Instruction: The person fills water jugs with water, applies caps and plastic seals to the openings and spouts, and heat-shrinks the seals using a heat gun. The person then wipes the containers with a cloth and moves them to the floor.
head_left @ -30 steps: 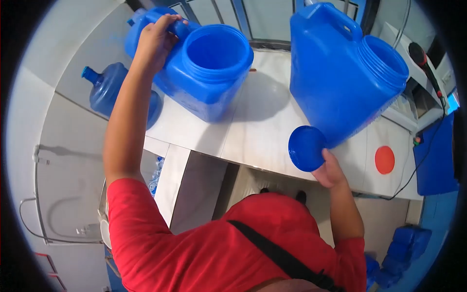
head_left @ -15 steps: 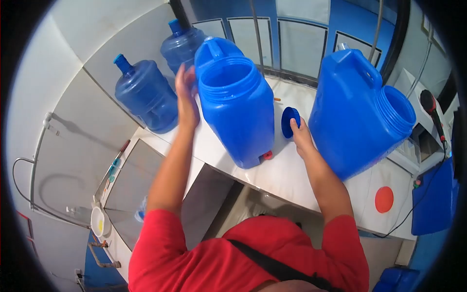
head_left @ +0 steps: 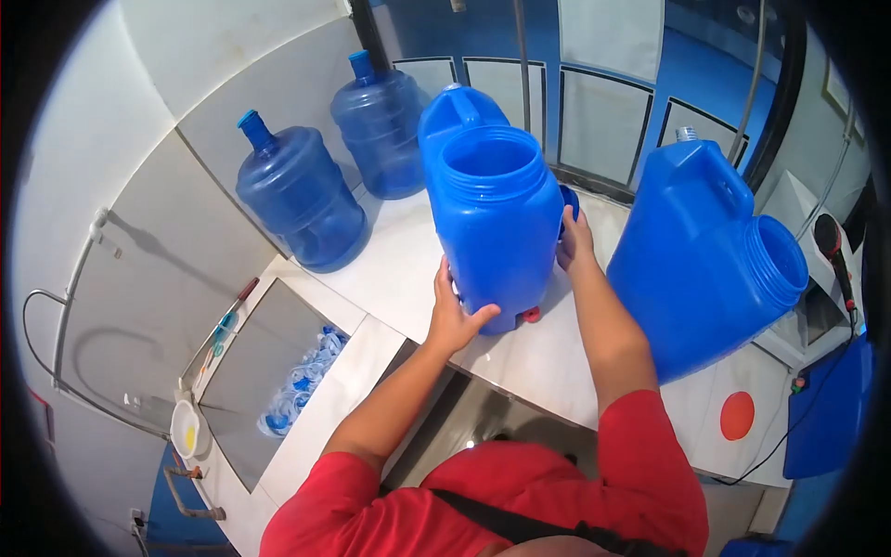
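The blue rectangular plastic jerrycan (head_left: 497, 237) stands uncapped on the white tabletop (head_left: 394, 251). The left hand (head_left: 455, 320) braces its lower side, fingers spread; the right hand (head_left: 577, 243) grips the round blue plastic cap (head_left: 570, 199) alongside. The second blue plastic jerrycan (head_left: 696, 269) also stands open.

Bright indoor light, seen through a strongly curved lens with a black border.
The pale counter (head_left: 394, 251) is lit quite evenly, with a soft shadow to the right of the middle jug (head_left: 497, 246), whose shoulder carries small highlights. On the left wall (head_left: 195, 265), the pipe (head_left: 77, 297) throws a blurred shadow to its right. A small glare shines on the floor (head_left: 483, 422). Straight lines bend towards both sides, where details become dark and soft.
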Demonstrator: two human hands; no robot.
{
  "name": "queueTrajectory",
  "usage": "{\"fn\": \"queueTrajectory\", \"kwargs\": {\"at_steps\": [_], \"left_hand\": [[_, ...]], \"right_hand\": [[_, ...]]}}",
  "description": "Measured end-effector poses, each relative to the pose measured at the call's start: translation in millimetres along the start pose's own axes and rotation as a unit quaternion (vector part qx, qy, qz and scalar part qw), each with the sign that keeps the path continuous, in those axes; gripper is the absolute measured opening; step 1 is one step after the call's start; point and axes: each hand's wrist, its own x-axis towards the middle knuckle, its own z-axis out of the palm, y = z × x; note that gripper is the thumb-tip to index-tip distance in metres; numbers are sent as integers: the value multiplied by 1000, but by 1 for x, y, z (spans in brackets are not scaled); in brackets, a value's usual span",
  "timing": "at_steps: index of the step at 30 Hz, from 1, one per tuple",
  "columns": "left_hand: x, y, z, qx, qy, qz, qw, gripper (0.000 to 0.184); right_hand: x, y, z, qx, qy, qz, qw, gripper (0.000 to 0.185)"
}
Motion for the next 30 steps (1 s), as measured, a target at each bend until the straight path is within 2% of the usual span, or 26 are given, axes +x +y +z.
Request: {"fn": "queueTrajectory", "kwargs": {"at_steps": [2, 4, 5, 6, 8, 9, 10, 11, 12, 13, 14, 16, 18, 19, 21, 22, 23, 24, 25, 27, 28, 29, 30], "left_hand": [[9, -4, 1, 3, -8, 4, 1000, 129], [15, -8, 3, -6, -8, 10, 1000, 128], [14, -14, 9, -32, -11, 2, 999, 127], [18, -21, 8, -55, -9, 0, 998, 126], [19, -21, 2, -27, -22, -28, 999, 123], [19, -35, 4, -25, -11, -5, 1000, 121], [21, -35, 1, -35, -28, -25, 999, 117], [24, -41, 0, -13, -25, 0, 1000, 111], [27, -40, -1, -49, -31, 2, 998, 103], [29, -55, -1, -41, -23, 24, 999, 97], [31, -59, -1, -36, -17, 34, 999, 94], [26, -33, 1, -77, -20, 29, 996, 86], [17, -33, 9, -59, 3, 37, 998, 83], [9, -20, 17, -59, -10, 35, 998, 83], [-19, 8, 38, 29, 124, 8, 992, 74], [-36, 12, 47, 32, 113, 5, 993, 74], [-52, 17, 57, 52, 105, 19, 993, 69], [-67, 23, 67, 73, 98, 34, 992, 63], [-83, 32, 80, 64, 64, 46, 995, 59], [-112, 60, 112, 60, -3, 69, 996, 55], [-122, 74, 131, 53, -43, 82, 994, 54], [-131, 89, 148, 48, -76, 102, 991, 52], [-139, 106, 166, 47, -105, 122, 986, 51]], "right_hand": [[-57, -36, 10, 0, -16, 2, 1000, 45], [-94, -44, -3, -169, -48, 6, 984, 49], [-125, -35, -36, -316, -64, -69, 944, 51], [-153, -27, -60, -452, -85, -144, 876, 53], [-190, -16, -95, -608, -131, -260, 738, 56], [-219, -24, -89, -715, -107, -170, 670, 56], [-235, -20, -97, -719, -75, -150, 675, 56], [-249, -16, -107, -761, -82, -166, 621, 57], [-261, -13, -114, -800, -95, -181, 564, 57], [-272, -13, -116, -803, -73, -164, 568, 57], [-280, -17, -115, -813, -78, -173, 550, 56], [-297, -31, -128, -824, -76, -174, 534, 56], [-312, -53, -138, -736, -104, -249, 621, 49], [-320, -68, -148, -663, -55, -331, 669, 36], [-336, -93, -182, -626, 93, -417, 652, 26], [-341, -115, -207, -619, 146, -402, 659, 23], [-347, -140, -228, -629, 202, -387, 643, 22], [-350, -160, -259, -664, 248, -367, 603, 22], [-354, -185, -287, -694, 287, -232, 618, 33], [-361, -203, -348, -780, 339, -94, 517, 58], [-363, -211, -363, -781, 334, -97, 519, 58], [-365, -219, -374, -792, 325, -5, 516, 70], [-365, -226, -385, -797, 312, 33, 516, 76]]}}
